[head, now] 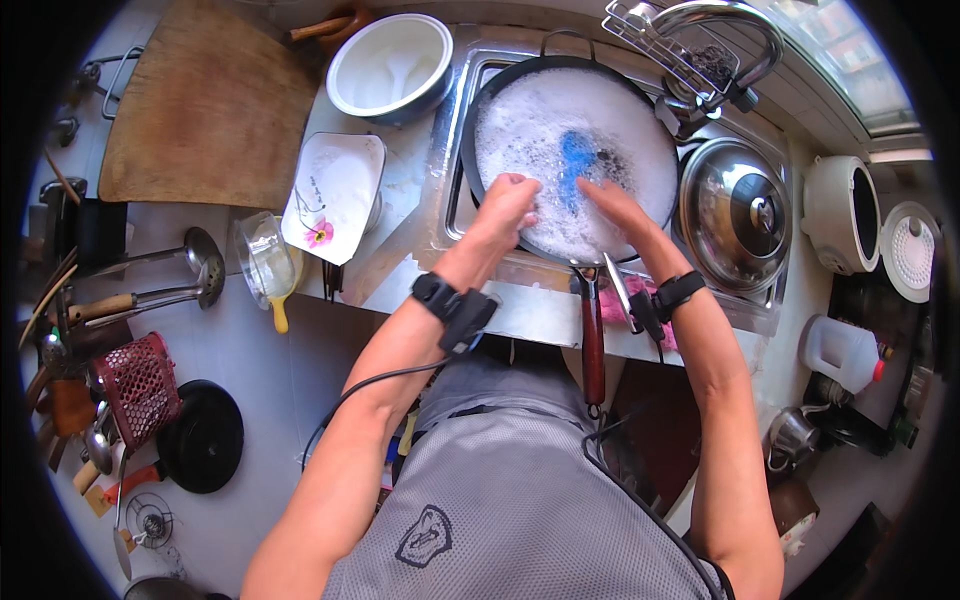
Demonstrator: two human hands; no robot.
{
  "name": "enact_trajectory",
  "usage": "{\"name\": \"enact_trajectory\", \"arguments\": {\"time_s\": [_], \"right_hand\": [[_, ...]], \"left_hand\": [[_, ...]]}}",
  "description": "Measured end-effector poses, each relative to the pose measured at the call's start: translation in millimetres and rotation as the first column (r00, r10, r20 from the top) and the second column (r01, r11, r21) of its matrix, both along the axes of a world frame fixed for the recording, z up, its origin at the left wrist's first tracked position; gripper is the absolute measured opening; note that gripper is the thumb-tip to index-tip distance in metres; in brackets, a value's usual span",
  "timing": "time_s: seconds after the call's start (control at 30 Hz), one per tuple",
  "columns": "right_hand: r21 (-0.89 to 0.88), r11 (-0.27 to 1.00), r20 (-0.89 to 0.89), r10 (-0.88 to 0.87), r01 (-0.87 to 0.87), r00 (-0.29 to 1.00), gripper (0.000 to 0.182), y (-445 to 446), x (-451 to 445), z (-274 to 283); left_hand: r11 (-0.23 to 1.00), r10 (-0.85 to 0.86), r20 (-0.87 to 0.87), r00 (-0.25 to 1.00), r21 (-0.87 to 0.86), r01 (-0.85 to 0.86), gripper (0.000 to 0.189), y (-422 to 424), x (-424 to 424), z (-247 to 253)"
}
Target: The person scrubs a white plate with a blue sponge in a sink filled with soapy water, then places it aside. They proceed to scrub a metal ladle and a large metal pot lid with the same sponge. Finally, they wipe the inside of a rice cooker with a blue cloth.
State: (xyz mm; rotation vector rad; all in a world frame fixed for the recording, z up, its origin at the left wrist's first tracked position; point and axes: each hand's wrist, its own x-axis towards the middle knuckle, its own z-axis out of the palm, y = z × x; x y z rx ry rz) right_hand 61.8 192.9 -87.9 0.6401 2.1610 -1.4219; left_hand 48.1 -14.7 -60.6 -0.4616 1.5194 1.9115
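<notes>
A large dark wok (470, 142) with a wooden handle (592, 337) rests over the sink, full of white suds. Something blue (577, 161) shows through the foam near its middle; its kind cannot be told. My left hand (516, 196) is over the near left part of the suds with its fingers curled, and whether it grips anything is unclear. On the right, my right hand (615, 202) reaches over the foam beside the blue thing, fingertips close to it, its grasp unclear. A metal utensil's handle (621, 292) leans out over the wok's near rim.
Left of the wok are a white-lined pot (337, 75), a rectangular white dish (337, 195) and a wooden board (217, 112). A faucet (772, 45) and wire rack (660, 45) stand behind; a domed metal lid (720, 217) lies right. A pink cloth (615, 304) is at the counter's front.
</notes>
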Motion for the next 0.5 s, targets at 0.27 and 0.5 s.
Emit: {"name": "enact_trajectory", "arguments": {"time_s": [0.27, 0.5], "right_hand": [[-0.441, 0.897, 0.087, 0.011, 0.029, 0.996, 0.045, -3, 7, -35], [0.150, 0.971, -0.159, 0.212, -0.189, 0.964, 0.038, -2, -6, -31]], "left_hand": [[0.998, -0.041, 0.029, 0.999, 0.040, 0.040, 0.035, 11, -16, -13], [0.955, -0.016, -0.267, 0.964, -0.289, -0.064, 0.027, -8, -66, 11]]}}
